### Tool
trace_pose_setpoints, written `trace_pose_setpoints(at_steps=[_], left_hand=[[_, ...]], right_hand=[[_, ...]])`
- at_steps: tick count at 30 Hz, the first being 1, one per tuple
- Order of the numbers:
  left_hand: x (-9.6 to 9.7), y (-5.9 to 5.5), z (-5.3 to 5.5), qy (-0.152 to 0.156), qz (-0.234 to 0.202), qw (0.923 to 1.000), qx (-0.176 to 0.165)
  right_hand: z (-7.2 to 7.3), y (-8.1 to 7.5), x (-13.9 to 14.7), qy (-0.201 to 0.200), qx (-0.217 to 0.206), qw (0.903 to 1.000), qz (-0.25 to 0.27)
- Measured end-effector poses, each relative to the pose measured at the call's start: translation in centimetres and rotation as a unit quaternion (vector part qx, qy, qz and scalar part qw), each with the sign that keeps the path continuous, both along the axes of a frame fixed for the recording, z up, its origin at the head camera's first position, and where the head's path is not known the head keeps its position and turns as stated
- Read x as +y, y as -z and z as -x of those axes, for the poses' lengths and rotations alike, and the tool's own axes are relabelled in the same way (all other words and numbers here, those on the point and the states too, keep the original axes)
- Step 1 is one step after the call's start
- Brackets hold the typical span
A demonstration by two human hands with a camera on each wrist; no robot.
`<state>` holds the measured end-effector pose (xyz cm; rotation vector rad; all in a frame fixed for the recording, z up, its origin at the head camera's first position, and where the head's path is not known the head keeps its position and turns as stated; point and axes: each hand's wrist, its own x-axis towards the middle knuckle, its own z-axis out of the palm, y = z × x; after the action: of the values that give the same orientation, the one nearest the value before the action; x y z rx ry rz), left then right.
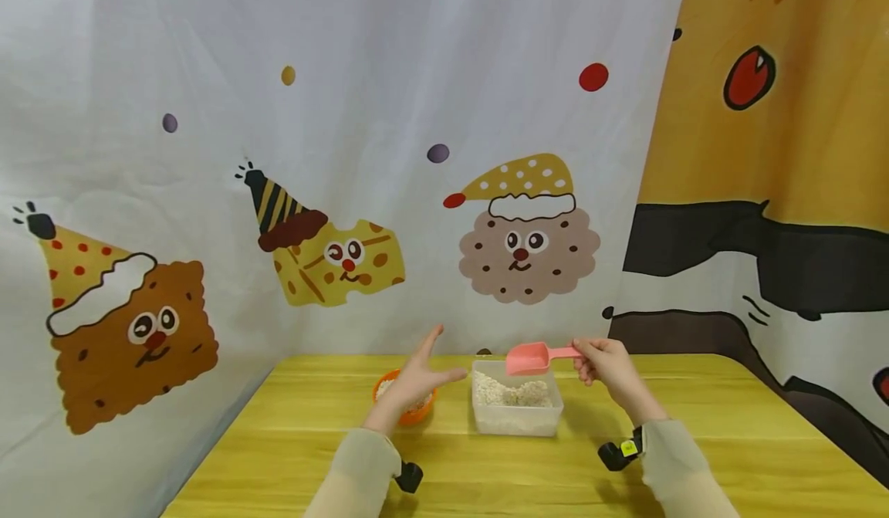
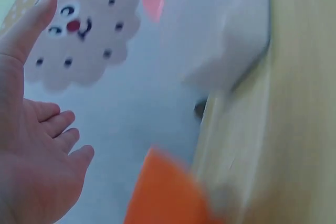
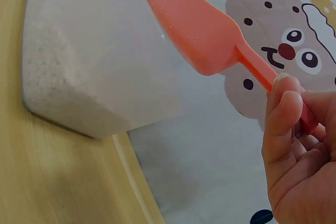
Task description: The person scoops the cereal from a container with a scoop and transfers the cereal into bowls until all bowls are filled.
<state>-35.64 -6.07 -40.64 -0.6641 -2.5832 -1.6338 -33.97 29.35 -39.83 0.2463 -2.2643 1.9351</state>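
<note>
My right hand grips the handle of a pink scoop, whose bowl hangs over a translucent plastic box of pale grains. In the right wrist view the fingers and thumb curl round the scoop, beside the box wall. My left hand is raised with spread fingers above an orange bowl, holding nothing. The bowl contains pale grains too, partly hidden by that hand. The left wrist view shows the open palm and a blurred orange bowl edge.
Both containers stand on a yellow wood-grain table. Behind its far edge hangs a pale curtain printed with cartoon biscuits and cheese. A black wrist camera sits at the left cuff, another at the right.
</note>
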Motion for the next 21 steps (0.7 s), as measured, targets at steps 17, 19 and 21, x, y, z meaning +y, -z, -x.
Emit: trace_pose_setpoints(at_steps=[17,19,21], left_hand=[[5.8,4.1,-0.3,0.076,0.016,0.9945,-0.070],[5.8,4.5,-0.1,0.075,0.018,0.9945,-0.071],[5.8,4.7,0.1,0.075,0.016,0.9943,-0.074]], right_hand=[[0.5,1.1,-0.2,-0.006,-0.009,0.9990,-0.043],[0.6,1.2,-0.2,-0.008,-0.017,0.9983,-0.055],[0.6,1.3,-0.2,-0.011,-0.025,0.9974,-0.067]])
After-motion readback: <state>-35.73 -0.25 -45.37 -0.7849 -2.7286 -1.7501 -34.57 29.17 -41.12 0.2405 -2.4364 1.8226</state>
